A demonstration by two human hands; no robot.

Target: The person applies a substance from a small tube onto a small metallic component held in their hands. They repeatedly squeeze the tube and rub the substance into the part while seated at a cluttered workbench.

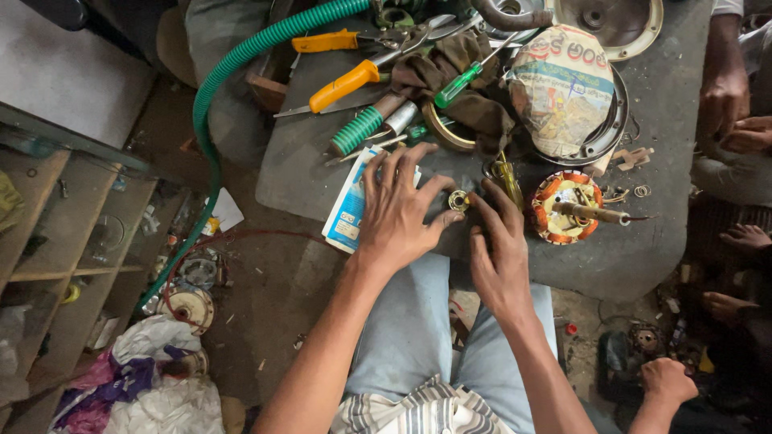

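Note:
My left hand (400, 210) and my right hand (498, 253) meet at the front edge of a dark grey work table (643, 249). Between their fingertips sits a small round metal bearing (458, 200); the left thumb and forefinger pinch it and the right fingers touch it from the other side. Under my left hand lies a white and blue packet (351, 210). Just right of my right hand stands a motor stator (565, 206) with copper windings and a shaft through it.
Orange-handled pliers (342, 40) and cutter (344, 85), a green screwdriver (460, 83), a brown rag (466, 104), a newspaper-wrapped bundle (563, 84) and metal covers crowd the table's back. A green hose (211, 104) curves left. Wooden shelves (56, 249) stand left. Other people's hands (728, 100) rest at right.

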